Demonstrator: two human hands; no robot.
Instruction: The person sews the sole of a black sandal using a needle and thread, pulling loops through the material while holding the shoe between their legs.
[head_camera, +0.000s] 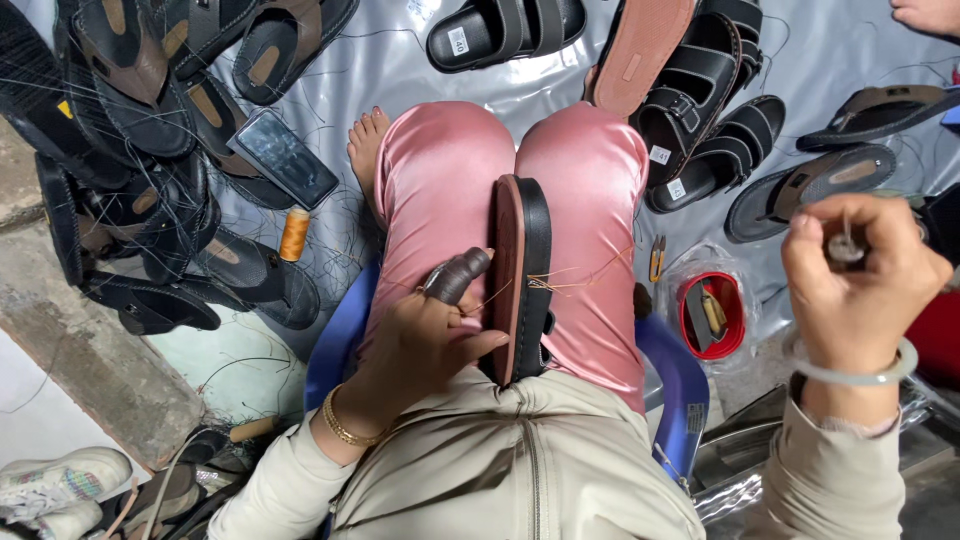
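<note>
A sandal (520, 275) stands on its edge, wedged between the person's 2 knees in pink trousers (590, 200). Its long axis runs away from the body toward the feet, one end near the lap, the other pointing up the frame; the brown sole faces the left knee and the black strap side faces the right. Thin orange thread (570, 283) trails from its middle across the right thigh. The left hand (425, 340) rests against the sole's side, fingers together, the forefinger in a dark leather cover (458, 276). The right hand (850, 285) is raised well off to the right, closed into a fist around a small metal tool (846, 247). Just beside the left knee lie an orange thread spool (294, 233) and a phone (283, 157).
</note>
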